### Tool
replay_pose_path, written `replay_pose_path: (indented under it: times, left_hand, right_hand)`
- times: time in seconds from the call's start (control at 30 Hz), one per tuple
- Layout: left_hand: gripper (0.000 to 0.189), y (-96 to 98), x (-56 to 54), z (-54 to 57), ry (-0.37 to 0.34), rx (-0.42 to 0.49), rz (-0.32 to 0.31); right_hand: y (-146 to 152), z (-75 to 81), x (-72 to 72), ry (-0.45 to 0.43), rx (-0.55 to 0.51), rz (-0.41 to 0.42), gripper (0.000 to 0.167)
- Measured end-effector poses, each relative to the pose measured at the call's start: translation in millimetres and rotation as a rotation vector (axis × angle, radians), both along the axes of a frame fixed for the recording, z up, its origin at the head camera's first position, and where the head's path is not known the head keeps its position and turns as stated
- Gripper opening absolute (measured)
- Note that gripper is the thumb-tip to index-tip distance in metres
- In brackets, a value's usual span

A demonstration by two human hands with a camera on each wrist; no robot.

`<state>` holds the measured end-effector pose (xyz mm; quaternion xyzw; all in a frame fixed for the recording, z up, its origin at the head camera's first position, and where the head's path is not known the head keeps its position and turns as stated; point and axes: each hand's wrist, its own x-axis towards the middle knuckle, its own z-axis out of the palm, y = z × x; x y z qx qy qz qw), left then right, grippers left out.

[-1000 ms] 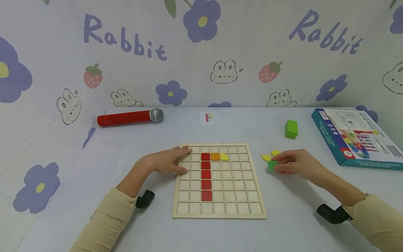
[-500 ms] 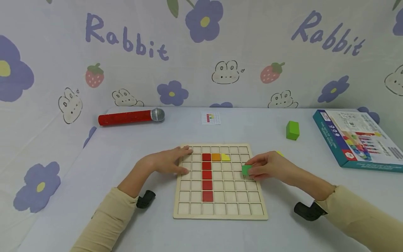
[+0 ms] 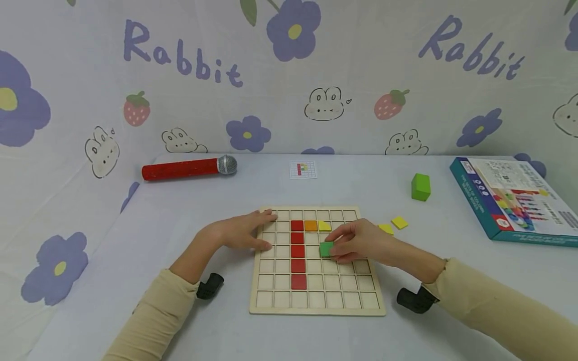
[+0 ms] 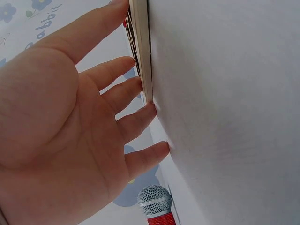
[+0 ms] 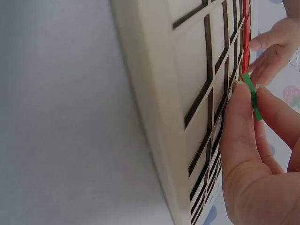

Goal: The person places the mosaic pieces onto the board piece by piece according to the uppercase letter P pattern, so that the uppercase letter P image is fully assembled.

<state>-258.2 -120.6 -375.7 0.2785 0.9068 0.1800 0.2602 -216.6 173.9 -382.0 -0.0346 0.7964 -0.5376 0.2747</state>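
A pale wooden grid board (image 3: 317, 310) lies on the table. Five red squares form a column in it, topped by a row with an orange square (image 3: 310, 225) and a yellow quarter-round tile (image 3: 324, 226). My right hand (image 3: 358, 240) pinches a green square tile (image 3: 326, 249) between thumb and fingers, close over the board right of the red column (image 3: 298, 250). In the right wrist view the green tile (image 5: 252, 96) stands tilted at the fingertips. My left hand (image 3: 244, 230) rests with spread, straight fingers on the board's left edge; its fingertips (image 4: 131, 61) touch the rim.
Two yellow tiles (image 3: 399, 222) lie right of the board. Behind them stands a green block (image 3: 421, 187), with a teal box (image 3: 515, 200) at the far right. A small pattern card (image 3: 303, 170) and a red microphone (image 3: 189, 168) lie at the back.
My right hand has carried the green tile leftward from beside the yellow tiles to over the board. The left hand has stayed at the board's left edge.
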Motion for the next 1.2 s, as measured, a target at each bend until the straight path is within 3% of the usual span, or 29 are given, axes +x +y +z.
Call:
replay_pose_path:
  times: [0.33, 0.73, 0.97, 1.2]
  left_hand:
    - [0.076, 3.1, 0.1, -0.2, 0.003, -0.015, 0.000]
    - [0.076, 1.4, -1.5, 0.2, 0.021, 0.000, -0.011]
    - [0.070, 0.1, -2.5, -0.1, 0.044, -0.024, -0.050]
    - [0.067, 0.9, -3.6, -0.7, 0.055, -0.031, -0.112]
  right_hand:
    - [-17, -4.0, 0.9, -0.006, -0.021, -0.015, 0.031]
    - [-27, -3.3, 1.5, 0.046, 0.048, -0.024, 0.027]
    - [-29, 1.3, 3.9, 0.096, 0.080, 0.029, 0.024]
    - [-26, 1.0, 4.7, 0.090, 0.082, 0.035, 0.022]
